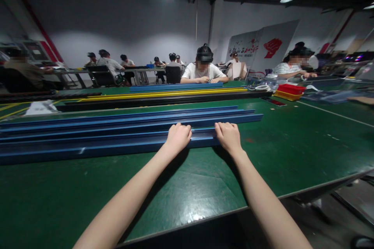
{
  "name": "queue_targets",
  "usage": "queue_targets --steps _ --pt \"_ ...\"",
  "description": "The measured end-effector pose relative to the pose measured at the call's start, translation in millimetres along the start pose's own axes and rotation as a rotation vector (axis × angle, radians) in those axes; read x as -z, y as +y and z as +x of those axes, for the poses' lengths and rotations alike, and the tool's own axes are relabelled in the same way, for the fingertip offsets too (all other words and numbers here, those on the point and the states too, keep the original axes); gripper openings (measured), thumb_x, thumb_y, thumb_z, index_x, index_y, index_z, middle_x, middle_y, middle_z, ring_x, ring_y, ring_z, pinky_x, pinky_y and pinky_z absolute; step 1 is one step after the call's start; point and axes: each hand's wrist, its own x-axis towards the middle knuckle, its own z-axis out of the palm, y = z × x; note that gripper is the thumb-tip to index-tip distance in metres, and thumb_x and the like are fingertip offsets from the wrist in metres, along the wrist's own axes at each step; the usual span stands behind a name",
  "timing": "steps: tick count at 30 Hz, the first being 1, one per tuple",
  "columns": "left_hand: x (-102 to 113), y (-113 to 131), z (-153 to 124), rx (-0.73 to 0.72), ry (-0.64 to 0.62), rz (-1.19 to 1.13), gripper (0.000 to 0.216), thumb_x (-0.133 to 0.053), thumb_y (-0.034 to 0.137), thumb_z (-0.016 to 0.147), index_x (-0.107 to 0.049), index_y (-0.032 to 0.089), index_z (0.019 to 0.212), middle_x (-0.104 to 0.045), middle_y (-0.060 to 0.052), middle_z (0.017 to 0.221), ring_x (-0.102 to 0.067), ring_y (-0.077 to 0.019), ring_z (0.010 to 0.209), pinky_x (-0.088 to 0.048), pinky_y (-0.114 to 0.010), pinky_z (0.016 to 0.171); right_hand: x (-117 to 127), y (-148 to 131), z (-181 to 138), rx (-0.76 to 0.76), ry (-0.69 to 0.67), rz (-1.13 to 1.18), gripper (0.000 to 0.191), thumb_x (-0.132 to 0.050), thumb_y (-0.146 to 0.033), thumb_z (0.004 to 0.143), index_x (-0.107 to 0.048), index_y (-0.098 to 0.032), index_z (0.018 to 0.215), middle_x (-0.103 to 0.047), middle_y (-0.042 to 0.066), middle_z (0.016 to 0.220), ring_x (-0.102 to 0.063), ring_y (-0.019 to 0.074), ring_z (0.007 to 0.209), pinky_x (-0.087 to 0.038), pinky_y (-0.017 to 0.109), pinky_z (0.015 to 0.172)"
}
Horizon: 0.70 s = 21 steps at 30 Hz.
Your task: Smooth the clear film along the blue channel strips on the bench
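Observation:
Several long blue rails (87, 132) lie side by side across a green table (187, 186), running left to right. My left hand (178, 137) has its fingers curled over the nearest blue rail near its right end. My right hand (228, 136) grips the same rail a little further right, at its very end. Both arms reach forward from the table's near edge.
Behind the blue rails lie black and yellow rails (163, 95) and another blue one (175, 86). Red and yellow trays (289, 91) stand at the back right. Several seated people work at the far tables. The table's front edge (292, 194) drops to the floor at right.

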Motion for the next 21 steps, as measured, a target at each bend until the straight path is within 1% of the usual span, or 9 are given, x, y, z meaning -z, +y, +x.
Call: queue_targets --steps 5,9,15,18,21 --pt "0.8 -4.1 0.0 0.074 0.010 0.030 0.033 -0.030 0.023 0.087 -0.062 0.015 0.086 -0.066 -0.011 0.079 -0.061 -0.0236 0.081 -0.041 -0.032 0.067 1.3 0.9 -0.3 -0.072 0.007 -0.055 0.041 -0.028 -0.030 0.091 -0.059 -0.017 0.068 -0.066 0.005 0.068 -0.055 0.0144 0.067 -0.024 0.029 0.072" --pt "-2.1 -4.1 0.2 0.059 0.020 0.031 0.032 -0.030 0.023 0.087 -0.062 0.014 0.085 -0.066 -0.011 0.078 -0.061 -0.0242 0.082 -0.041 -0.032 0.067 1.1 0.1 -0.2 -0.066 -0.028 -0.063 0.043 -0.027 -0.031 0.090 -0.061 -0.017 0.067 -0.065 0.006 0.065 -0.055 0.0142 0.064 -0.025 0.029 0.074" --pt "-8.6 1.5 0.3 -0.009 0.076 0.007 0.027 -0.034 0.022 0.086 -0.060 0.016 0.084 -0.065 -0.008 0.085 -0.058 -0.0215 0.083 -0.041 -0.030 0.067 -2.5 -5.4 0.0 0.081 -0.089 0.016 0.038 -0.031 -0.031 0.090 -0.059 -0.018 0.068 -0.065 0.005 0.068 -0.056 0.0141 0.070 -0.025 0.028 0.075" --pt "-11.7 4.4 0.2 -0.122 0.094 -0.017 0.023 -0.037 0.022 0.086 -0.059 0.017 0.086 -0.064 -0.006 0.091 -0.057 -0.0201 0.086 -0.040 -0.029 0.068 -3.4 -9.5 -0.3 0.174 -0.116 0.092 0.034 -0.033 -0.031 0.089 -0.059 -0.018 0.072 -0.066 0.004 0.072 -0.056 0.0140 0.074 -0.025 0.028 0.074" --pt "-15.0 6.4 0.0 -0.219 0.090 -0.047 0.022 -0.037 0.023 0.087 -0.057 0.018 0.095 -0.064 -0.004 0.095 -0.056 -0.0192 0.089 -0.039 -0.029 0.070 -3.7 -11.9 -0.9 0.229 -0.122 0.133 0.032 -0.034 -0.030 0.089 -0.060 -0.018 0.075 -0.066 0.004 0.076 -0.056 0.0140 0.078 -0.026 0.027 0.074"
